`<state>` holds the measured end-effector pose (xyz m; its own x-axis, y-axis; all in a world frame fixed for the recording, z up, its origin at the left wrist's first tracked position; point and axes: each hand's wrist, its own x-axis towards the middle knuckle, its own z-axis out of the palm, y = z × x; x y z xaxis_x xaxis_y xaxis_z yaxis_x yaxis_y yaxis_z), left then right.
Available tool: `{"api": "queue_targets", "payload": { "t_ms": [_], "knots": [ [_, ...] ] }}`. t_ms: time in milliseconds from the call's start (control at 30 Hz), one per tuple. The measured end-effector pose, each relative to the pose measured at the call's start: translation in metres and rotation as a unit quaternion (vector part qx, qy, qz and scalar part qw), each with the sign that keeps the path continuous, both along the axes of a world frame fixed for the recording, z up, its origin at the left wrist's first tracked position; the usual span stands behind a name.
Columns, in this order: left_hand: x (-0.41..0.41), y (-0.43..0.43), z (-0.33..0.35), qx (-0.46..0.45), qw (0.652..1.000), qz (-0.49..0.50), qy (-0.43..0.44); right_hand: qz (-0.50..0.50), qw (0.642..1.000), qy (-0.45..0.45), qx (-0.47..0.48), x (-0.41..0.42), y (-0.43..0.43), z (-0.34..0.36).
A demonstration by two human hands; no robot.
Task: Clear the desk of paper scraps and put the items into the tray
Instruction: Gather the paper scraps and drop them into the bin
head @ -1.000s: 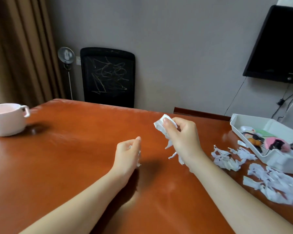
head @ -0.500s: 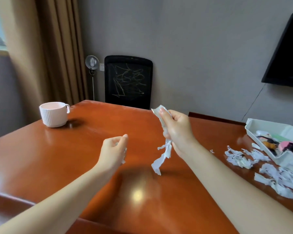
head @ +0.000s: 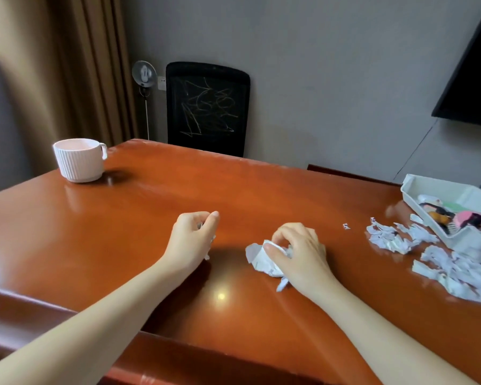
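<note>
Comparing head view with half a second back: right hand (head: 297,251) has dropped from mid-air to the desk (head: 150,218), lower centre of frame. Its fingers are curled over and gripping the paper wad (head: 261,259), which now sits on the wood; one strip pokes out under the wrist. Left hand (head: 190,237), just left of it, is also lower, fingers curled loosely round a few white bits (head: 212,238). Loose scraps (head: 389,237) lie unmoved at right, beside the tray (head: 468,244). Cup (head: 79,159) sits upper left. Judgement: scraps are being bunched, not yet removed; most of the clearing remains.
</note>
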<state>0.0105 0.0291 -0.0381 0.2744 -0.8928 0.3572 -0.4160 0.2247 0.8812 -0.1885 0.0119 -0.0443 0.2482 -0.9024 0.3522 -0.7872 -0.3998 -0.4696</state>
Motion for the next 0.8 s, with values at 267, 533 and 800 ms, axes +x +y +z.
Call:
{"api": "queue_targets", "payload": {
  "t_ms": [267, 533, 800],
  "knots": [
    [-0.001, 0.002, 0.000, 0.003, 1.000, -0.008, -0.006, 0.054, 0.992, 0.117, 0.008, 0.009, 0.010, -0.004],
    [-0.002, 0.012, 0.003, 0.005, 1.000, -0.014, 0.004, 0.053, 0.993, 0.096, -0.043, 0.011, 0.021, 0.001],
    [0.008, 0.048, 0.007, 0.002, 0.998, -0.018, 0.068, 0.107, 0.988, -0.099, 0.058, 0.030, 0.022, 0.019]
  ]
}}
